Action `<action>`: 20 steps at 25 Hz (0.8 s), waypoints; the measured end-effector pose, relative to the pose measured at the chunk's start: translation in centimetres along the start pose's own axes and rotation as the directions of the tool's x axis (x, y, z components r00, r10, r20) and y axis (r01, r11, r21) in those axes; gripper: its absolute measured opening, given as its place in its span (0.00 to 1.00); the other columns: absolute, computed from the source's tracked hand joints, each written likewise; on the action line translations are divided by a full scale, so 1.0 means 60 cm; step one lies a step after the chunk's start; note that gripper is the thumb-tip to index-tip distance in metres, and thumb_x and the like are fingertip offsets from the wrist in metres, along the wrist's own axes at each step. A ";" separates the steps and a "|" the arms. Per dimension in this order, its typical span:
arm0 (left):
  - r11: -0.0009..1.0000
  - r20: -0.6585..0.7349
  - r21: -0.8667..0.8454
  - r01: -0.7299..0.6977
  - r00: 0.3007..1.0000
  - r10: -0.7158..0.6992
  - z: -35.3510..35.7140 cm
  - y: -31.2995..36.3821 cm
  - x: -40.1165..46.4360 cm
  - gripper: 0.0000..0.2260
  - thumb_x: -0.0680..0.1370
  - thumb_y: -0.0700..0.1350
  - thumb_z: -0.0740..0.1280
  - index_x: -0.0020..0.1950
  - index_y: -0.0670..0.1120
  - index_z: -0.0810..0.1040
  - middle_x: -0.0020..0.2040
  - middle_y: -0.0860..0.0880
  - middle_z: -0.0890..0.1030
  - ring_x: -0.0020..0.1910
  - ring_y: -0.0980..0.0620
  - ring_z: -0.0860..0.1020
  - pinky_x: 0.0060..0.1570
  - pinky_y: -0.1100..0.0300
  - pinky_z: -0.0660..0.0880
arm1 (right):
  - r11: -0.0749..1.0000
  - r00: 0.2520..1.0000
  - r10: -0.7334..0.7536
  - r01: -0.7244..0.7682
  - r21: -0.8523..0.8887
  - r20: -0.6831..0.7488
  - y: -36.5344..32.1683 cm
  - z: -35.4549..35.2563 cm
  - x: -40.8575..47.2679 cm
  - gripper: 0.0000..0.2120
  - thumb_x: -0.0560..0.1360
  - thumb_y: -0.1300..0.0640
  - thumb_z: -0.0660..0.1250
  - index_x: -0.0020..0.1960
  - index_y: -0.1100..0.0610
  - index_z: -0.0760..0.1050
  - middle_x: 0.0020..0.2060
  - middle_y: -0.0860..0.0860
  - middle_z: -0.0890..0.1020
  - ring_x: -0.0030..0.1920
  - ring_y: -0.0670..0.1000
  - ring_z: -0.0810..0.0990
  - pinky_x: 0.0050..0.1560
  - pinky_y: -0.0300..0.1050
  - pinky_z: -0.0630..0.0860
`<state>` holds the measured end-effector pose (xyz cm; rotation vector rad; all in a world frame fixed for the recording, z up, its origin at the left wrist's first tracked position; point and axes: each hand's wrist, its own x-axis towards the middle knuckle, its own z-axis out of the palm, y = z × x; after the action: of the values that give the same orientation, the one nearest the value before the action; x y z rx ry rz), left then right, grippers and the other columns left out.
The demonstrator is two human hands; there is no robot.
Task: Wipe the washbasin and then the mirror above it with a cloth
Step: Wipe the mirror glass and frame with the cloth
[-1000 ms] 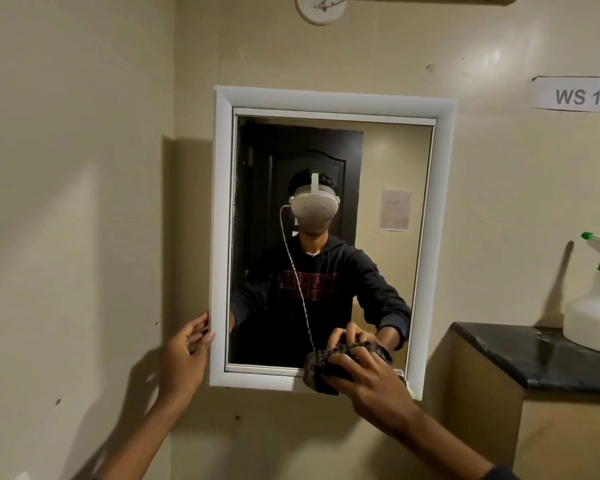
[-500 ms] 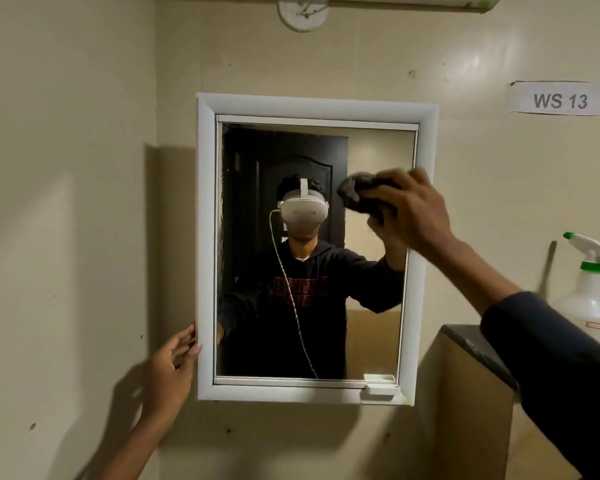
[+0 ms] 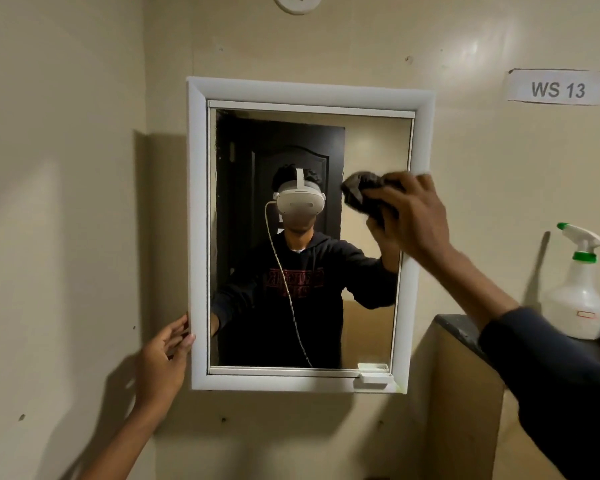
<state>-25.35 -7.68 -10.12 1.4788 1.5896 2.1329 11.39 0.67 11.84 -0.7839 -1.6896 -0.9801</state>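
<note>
right hand: fingers curled round a dark cloth, pressing it on the glass at the mirror right edge, about mid-height
left hand: fingers straight, tips touching the frame's lower left edge
mirror: white frame, on the far wall
spray bottle: upright on a dark counter, right
label: "WS 13", upper right wall

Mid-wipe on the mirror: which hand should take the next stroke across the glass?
Right. The right hand already grips the cloth against the right side of the mirror glass. The left hand holds no cloth; its fingers rest at the frame's lower left edge, apparently steadying it.
</note>
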 end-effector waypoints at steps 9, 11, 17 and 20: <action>1.000 -0.001 0.000 0.003 1.000 -0.003 0.002 -0.001 0.002 0.16 0.76 0.34 0.66 0.64 0.39 0.75 0.53 0.47 0.79 0.50 0.48 0.79 0.44 0.81 0.71 | 0.972 0.956 0.161 -0.197 0.129 0.245 -0.122 0.068 -0.421 0.20 0.69 0.64 0.76 0.59 0.53 0.80 0.61 0.56 0.74 0.52 0.59 0.75 0.33 0.48 0.81; 1.000 -0.010 -0.002 0.012 1.000 -0.012 0.002 -0.002 0.001 0.16 0.76 0.34 0.66 0.64 0.39 0.75 0.53 0.47 0.79 0.50 0.48 0.79 0.44 0.80 0.71 | 0.971 0.966 0.187 -0.210 0.118 0.180 -0.121 0.072 -0.411 0.16 0.74 0.58 0.67 0.62 0.51 0.75 0.61 0.56 0.73 0.51 0.60 0.75 0.31 0.49 0.81; 1.000 -0.003 -0.008 0.003 1.000 -0.003 0.001 -0.004 0.003 0.17 0.76 0.33 0.67 0.64 0.39 0.75 0.54 0.46 0.80 0.47 0.52 0.80 0.45 0.80 0.72 | 0.793 0.802 0.595 -0.576 0.197 -0.053 -0.134 0.051 -0.254 0.18 0.77 0.58 0.68 0.67 0.55 0.76 0.60 0.58 0.73 0.54 0.60 0.75 0.40 0.47 0.78; 1.000 0.008 -0.010 0.007 1.000 -0.007 0.001 -0.004 0.004 0.17 0.76 0.33 0.66 0.65 0.38 0.75 0.55 0.46 0.80 0.50 0.48 0.79 0.46 0.80 0.72 | 0.669 0.659 0.740 -0.703 0.244 -0.130 -0.126 0.049 -0.147 0.20 0.75 0.59 0.70 0.66 0.52 0.76 0.61 0.57 0.73 0.57 0.58 0.74 0.45 0.46 0.75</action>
<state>-25.55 -7.41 -10.16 1.4749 1.5767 2.1255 6.35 -0.70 1.03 -1.0713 -1.0726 -0.3209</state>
